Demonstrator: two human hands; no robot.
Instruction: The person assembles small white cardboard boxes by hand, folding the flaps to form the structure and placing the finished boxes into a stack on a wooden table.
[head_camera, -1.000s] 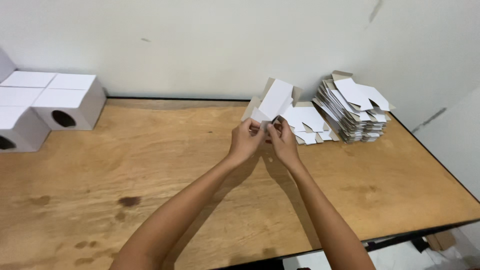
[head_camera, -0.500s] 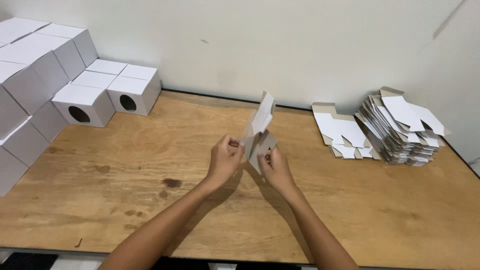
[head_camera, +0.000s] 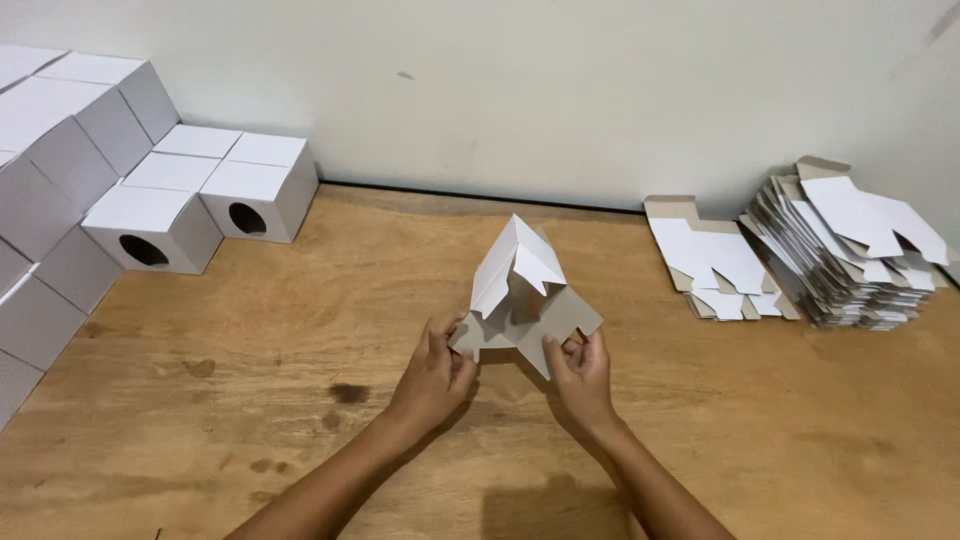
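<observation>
- My left hand pinches the near-left flap of the half-folded box blank, thumb on top, fingers curled beneath.
- My right hand pinches the near-right flap of the same blank, thumb and fingertips pressed on the grey card.
- The blank (white outside, grey inside) stands partly opened just above the wooden table, its peak pointing to the far wall, at the table's middle.
- Far right: a tall stack of flat blanks; just left of it, a low pile of flat blanks, the two touching or nearly so.
- Far left: finished white boxes, two showing round holes in their near faces, with more stacked along the left edge.
- Behind everything: a pale wall.
</observation>
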